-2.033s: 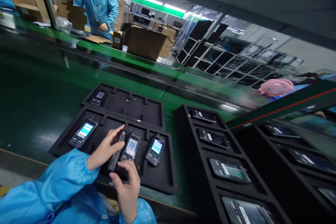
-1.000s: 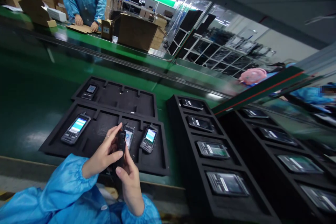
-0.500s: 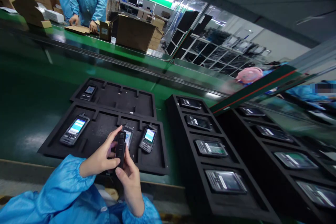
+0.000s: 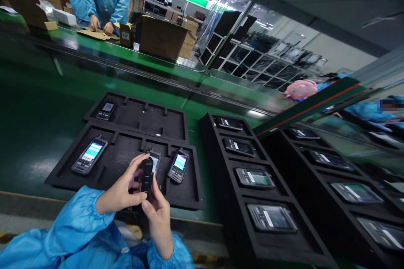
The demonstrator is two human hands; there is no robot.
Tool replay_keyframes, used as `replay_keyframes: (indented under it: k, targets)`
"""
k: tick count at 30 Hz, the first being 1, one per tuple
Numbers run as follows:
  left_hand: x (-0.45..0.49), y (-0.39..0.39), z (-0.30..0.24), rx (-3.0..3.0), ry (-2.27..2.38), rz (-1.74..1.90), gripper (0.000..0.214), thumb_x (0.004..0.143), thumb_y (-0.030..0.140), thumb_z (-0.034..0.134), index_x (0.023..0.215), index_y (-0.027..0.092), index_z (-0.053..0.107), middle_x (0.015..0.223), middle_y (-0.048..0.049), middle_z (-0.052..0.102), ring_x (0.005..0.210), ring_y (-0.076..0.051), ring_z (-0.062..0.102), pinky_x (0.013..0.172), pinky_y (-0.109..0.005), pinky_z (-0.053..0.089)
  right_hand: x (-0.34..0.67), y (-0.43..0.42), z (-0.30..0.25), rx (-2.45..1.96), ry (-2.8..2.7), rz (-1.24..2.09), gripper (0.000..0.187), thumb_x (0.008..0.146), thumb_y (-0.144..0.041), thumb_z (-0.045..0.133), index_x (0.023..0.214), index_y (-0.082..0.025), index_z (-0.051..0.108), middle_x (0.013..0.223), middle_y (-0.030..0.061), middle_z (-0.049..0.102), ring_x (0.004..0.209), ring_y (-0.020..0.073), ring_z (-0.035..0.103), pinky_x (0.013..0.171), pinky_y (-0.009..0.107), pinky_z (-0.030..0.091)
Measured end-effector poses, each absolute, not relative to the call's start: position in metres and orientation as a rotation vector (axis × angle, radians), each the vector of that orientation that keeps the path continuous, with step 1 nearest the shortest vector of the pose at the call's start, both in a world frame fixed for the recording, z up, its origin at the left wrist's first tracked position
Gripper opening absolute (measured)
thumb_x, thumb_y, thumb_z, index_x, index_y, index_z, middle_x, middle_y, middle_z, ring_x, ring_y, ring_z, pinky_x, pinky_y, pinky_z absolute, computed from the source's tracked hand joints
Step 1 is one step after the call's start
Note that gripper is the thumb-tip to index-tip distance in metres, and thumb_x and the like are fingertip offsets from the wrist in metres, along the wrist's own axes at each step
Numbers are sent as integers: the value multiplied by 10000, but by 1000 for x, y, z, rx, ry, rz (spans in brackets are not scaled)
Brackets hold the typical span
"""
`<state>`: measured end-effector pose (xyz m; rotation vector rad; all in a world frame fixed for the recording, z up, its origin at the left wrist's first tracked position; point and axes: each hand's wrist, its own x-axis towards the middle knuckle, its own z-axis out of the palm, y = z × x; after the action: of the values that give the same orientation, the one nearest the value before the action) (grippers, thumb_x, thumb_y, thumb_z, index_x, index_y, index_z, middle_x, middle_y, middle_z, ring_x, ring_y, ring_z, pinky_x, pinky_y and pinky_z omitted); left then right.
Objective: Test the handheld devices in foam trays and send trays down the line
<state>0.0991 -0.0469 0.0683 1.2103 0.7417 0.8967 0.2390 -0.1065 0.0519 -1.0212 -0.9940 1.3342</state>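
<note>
Between my two hands is a black handheld radio [image 4: 147, 178], held upright with its narrow side towards me. My left hand [image 4: 126, 187] grips it from the left, thumb low and fingers near its top. From the right, my right hand [image 4: 158, 212] closes on its lower part. Behind it, a second handheld radio [image 4: 155, 160] lies in the near black foam tray [image 4: 121, 155], partly hidden. That tray also holds a lit radio [image 4: 90, 155] at the left and another lit radio [image 4: 179, 166] at the right.
A far foam tray [image 4: 148, 119] holds one radio [image 4: 106, 110]. To the right stand stacked black foam trays [image 4: 217, 172] with several radios in their slots. Across the green bench [image 4: 25, 113], a co-worker's hands [image 4: 101, 25] touch flat cardboard beside an open carton [image 4: 162, 38].
The radio in my hands has turned slightly and shifted a little to the right. Across the bench, the co-worker's hands have moved on the cardboard.
</note>
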Motion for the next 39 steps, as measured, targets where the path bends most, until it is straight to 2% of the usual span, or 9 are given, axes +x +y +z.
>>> replay_keyframes:
  k: [3, 9, 12, 15, 19, 22, 28, 33, 39]
  targets:
    - [98, -45, 67, 1129, 630, 832, 857, 807, 446, 661, 1513, 316, 194, 1581, -131, 138, 1259, -346, 480, 873, -395, 552, 241, -107, 49, -1082, -972, 1337, 694, 746, -559, 683, 1358, -276, 520, 1286, 69, 643, 1231, 274, 579, 1037, 440, 467]
    - [105, -51, 60, 1240, 813, 927, 729, 856, 381, 621, 1489, 310, 264, 1570, -94, 168, 1332, -304, 399, 946, -357, 516, 234, -103, 44, -1119, -958, 1264, 616, 758, -529, 689, 1300, -256, 586, 1220, 63, 684, 1186, 271, 614, 1008, 423, 504]
    - [102, -46, 58, 1374, 999, 999, 671, 854, 386, 604, 1459, 285, 334, 1536, -103, 231, 1331, -299, 397, 872, -318, 542, 239, -99, 44, -1167, -1054, 1219, 506, 820, -505, 623, 1256, -248, 627, 1189, 70, 699, 1130, 254, 650, 937, 378, 559]
    - [89, -30, 59, 1558, 1302, 1048, 655, 850, 389, 563, 1459, 279, 349, 1459, -95, 356, 1294, -288, 443, 923, -356, 517, 257, -95, 43, -1246, -1093, 1081, 384, 885, -475, 523, 1082, -221, 733, 1073, 90, 740, 945, 234, 717, 789, 340, 614]
    - [78, -10, 56, 1782, 1820, 733, 667, 845, 404, 518, 1475, 298, 329, 1453, -114, 373, 1055, -291, 619, 893, -438, 513, 284, -92, 37, -1337, -1000, 881, 340, 879, -430, 545, 969, -180, 757, 944, 102, 758, 824, 212, 723, 758, 326, 611]
    - [83, -7, 49, 1954, 1973, 470, 647, 861, 395, 494, 1472, 247, 343, 1474, -179, 374, 1032, -342, 617, 787, -458, 533, 293, -93, 32, -1372, -982, 816, 318, 856, -423, 581, 948, -175, 758, 906, 100, 760, 794, 209, 721, 747, 328, 612]
    - [117, -11, 52, 2213, 1930, 584, 615, 893, 353, 458, 1454, 116, 371, 1411, -269, 431, 1274, -442, 404, 996, -630, 361, 293, -100, 19, -1447, -1081, 739, 292, 862, -404, 583, 956, -181, 747, 887, 82, 762, 789, 182, 721, 772, 311, 602]
    - [168, -23, 52, 2189, 1633, 466, 649, 857, 262, 545, 1474, 183, 357, 1421, -244, 420, 1124, -398, 503, 887, -536, 465, 296, -101, 15, -1419, -1119, 726, 272, 876, -379, 569, 947, -184, 746, 889, 77, 762, 795, 179, 725, 765, 296, 605]
    - [187, -24, 42, 1960, 1585, 549, 702, 797, 143, 545, 1472, 193, 362, 1505, -247, 305, 1214, -455, 408, 942, -655, 374, 295, -102, 17, -1381, -1121, 670, 231, 875, -343, 579, 928, -190, 744, 796, 55, 753, 730, 168, 717, 713, 278, 604]
